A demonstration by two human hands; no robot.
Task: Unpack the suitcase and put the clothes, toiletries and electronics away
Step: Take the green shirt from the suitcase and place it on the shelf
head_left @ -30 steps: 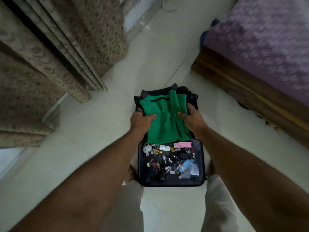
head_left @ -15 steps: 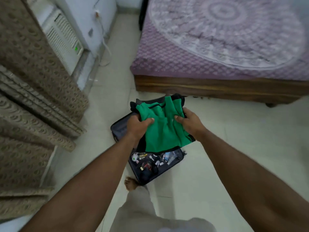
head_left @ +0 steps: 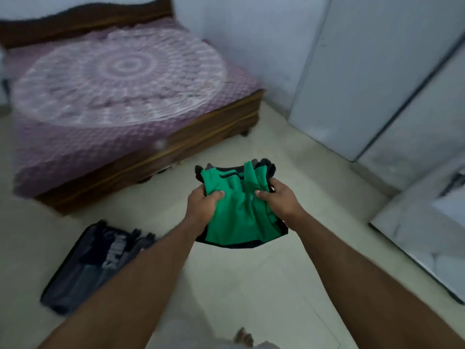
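the suitcase (head_left: 83, 268) lies open on the floor (head_left: 251, 285), down and to the left of both hands, well apart from them. dark folded clothes sit inside it; the blur hides what else it holds. the bed (head_left: 113, 96), under a purple patterned cover, stands beyond the left hand, up and to the left. the left hand (head_left: 203, 205) grips the left edge of a stack of clothes (head_left: 239, 205), thumb curled over the top. the stack hangs in the air between the two hands, above the floor: a green garment on top, darker folded pieces beneath and behind it. the right hand (head_left: 279, 197) grips the stack's right edge, thumb pressed on the green cloth. pale cupboard doors (head_left: 377, 84) stand beyond and to the right of the right hand.
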